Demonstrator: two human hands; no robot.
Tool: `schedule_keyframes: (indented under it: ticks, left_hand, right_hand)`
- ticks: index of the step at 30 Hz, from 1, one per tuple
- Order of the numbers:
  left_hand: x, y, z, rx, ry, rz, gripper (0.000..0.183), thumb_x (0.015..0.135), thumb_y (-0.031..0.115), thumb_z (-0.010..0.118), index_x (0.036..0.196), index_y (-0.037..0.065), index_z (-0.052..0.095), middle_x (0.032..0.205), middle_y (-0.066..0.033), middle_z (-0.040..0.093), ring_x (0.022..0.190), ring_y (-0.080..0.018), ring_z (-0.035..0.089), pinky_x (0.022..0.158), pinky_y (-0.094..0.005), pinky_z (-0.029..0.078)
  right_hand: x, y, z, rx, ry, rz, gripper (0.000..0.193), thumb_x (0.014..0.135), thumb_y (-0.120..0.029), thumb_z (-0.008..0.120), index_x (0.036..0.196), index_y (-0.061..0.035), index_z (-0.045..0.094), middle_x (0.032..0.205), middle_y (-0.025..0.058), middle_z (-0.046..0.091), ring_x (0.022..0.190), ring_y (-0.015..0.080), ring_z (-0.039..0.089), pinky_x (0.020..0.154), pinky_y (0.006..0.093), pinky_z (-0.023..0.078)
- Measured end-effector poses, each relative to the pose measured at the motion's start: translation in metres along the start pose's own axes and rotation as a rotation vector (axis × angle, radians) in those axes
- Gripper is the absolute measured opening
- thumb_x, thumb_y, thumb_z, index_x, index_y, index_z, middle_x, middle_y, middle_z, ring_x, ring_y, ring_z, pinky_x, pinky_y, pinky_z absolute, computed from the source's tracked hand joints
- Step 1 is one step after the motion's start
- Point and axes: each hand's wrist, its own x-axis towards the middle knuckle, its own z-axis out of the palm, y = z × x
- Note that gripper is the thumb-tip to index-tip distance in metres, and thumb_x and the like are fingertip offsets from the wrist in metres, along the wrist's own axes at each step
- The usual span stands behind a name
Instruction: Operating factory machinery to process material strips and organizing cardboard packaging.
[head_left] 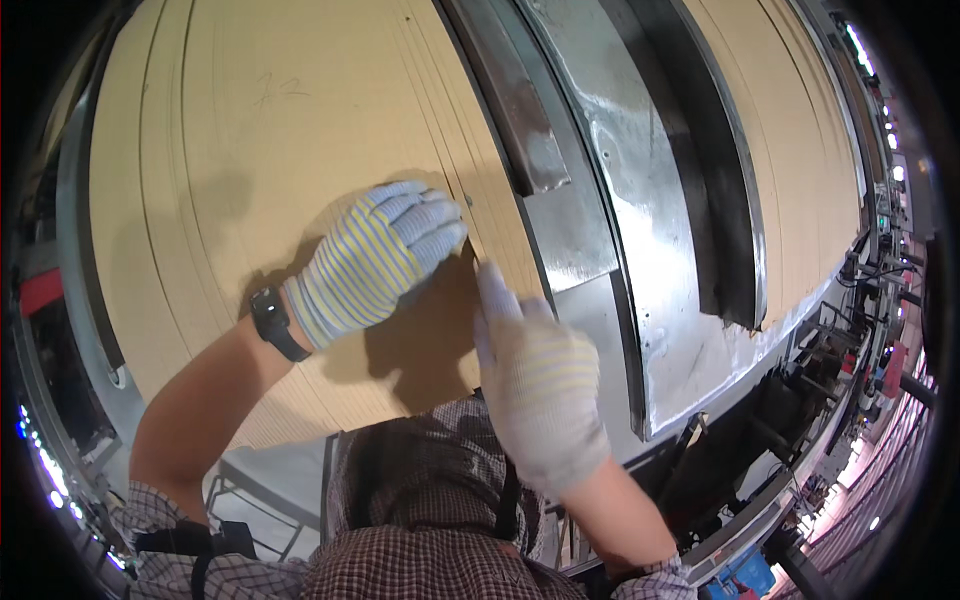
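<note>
A large tan cardboard sheet (300,110) lies in front of me, with several long lines or slits along its left and right sides. My left hand (375,255), in a blue-and-yellow striped knit glove, rests palm down on it, fingers stretched toward a dark line near the right edge. Just below those fingertips, my right hand (540,385), in a paler striped glove, is closed with its index finger pointing along the same line. A thin dark tip shows at that finger; the rest of what it grips is hidden.
Right of the cardboard lie grey metal plates (650,220) and a dark raised metal bar (735,190). Another cardboard sheet (800,130) is beyond them. A blue bin (745,578) stands at the lower right. Metal legs (265,500) show below the cardboard at left.
</note>
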Motion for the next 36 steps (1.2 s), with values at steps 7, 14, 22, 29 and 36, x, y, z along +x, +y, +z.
schedule_keyframes:
  ticks: [7,14,22,29,36]
  left_hand:
    - [0.006,0.002,-0.005,0.067,-0.028,-0.039,0.036,0.075,0.007,0.060,0.111,0.007,0.065,0.113,-0.0095,0.064,0.104,-0.0266,0.060,0.092,-0.0399,0.049]
    - [0.012,0.004,-0.001,0.127,0.029,-0.015,0.034,0.076,0.010,0.060,0.109,0.009,0.066,0.109,-0.0064,0.066,0.100,-0.0243,0.061,0.090,-0.0368,0.050]
    - [0.014,0.004,0.004,0.112,0.017,-0.007,0.035,0.076,0.010,0.060,0.110,0.009,0.066,0.111,-0.0054,0.066,0.104,-0.0245,0.061,0.092,-0.0355,0.050]
    - [0.016,0.008,0.004,0.090,0.021,0.006,0.036,0.078,0.001,0.057,0.113,0.008,0.065,0.107,-0.0112,0.066,0.100,-0.0318,0.062,0.089,-0.0408,0.051]
    - [0.012,0.009,0.004,0.089,0.070,0.006,0.036,0.078,0.000,0.056,0.113,0.009,0.065,0.108,-0.0119,0.065,0.098,-0.0327,0.062,0.086,-0.0415,0.052]
  right_hand:
    - [-0.023,0.009,0.007,-0.023,0.001,-0.024,0.035,0.089,-0.017,0.059,0.121,-0.0043,0.054,0.077,0.0168,0.063,0.064,0.0326,0.065,0.055,0.0407,0.052]
    - [-0.090,0.035,0.051,0.197,-0.205,0.327,0.029,0.092,-0.021,0.055,0.113,-0.0018,0.046,0.078,0.0213,0.065,0.065,0.0409,0.063,0.058,0.0492,0.050]
    - [-0.078,0.060,0.097,0.252,-0.242,0.418,0.026,0.093,-0.024,0.054,0.101,-0.0003,0.048,0.071,0.0225,0.064,0.069,0.0419,0.065,0.059,0.0501,0.050]
    - [-0.114,0.085,0.142,0.257,-0.326,0.464,0.030,0.093,-0.029,0.054,0.099,-0.0006,0.049,0.067,0.0230,0.063,0.064,0.0419,0.064,0.056,0.0501,0.049]
    - [-0.081,0.078,0.182,0.264,0.011,0.313,0.030,0.093,-0.031,0.055,0.100,-0.0030,0.049,0.065,0.0209,0.063,0.062,0.0419,0.063,0.054,0.0509,0.049]
